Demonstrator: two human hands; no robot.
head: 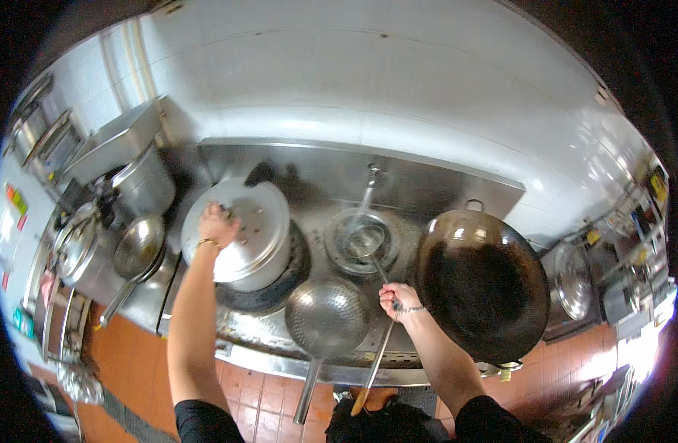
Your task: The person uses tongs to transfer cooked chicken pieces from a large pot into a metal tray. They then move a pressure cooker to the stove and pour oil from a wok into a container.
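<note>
My left hand [218, 226] is over the lid [256, 221] of a large aluminium pot [261, 282], palm down with the fingers apart. Blur hides whether it touches the lid. Dark specks lie on the lid beside my thumb. My right hand [399, 300] grips the long handle of a metal ladle [368, 242], which ends in a wooden grip [360, 401] near my body. The ladle's bowl is in a round metal basin [391, 252], below a faucet [373, 171]. Between my hands, a perforated strainer [328, 317] rests with its handle over the front edge.
A big dark wok [477, 293] sits at the right of the steel range, close to my right forearm. On the left are a long-handled pan [139, 246] and a tall pot [145, 183]. A steel backsplash [450, 177] rises behind. Red tiles [256, 387] cover the floor.
</note>
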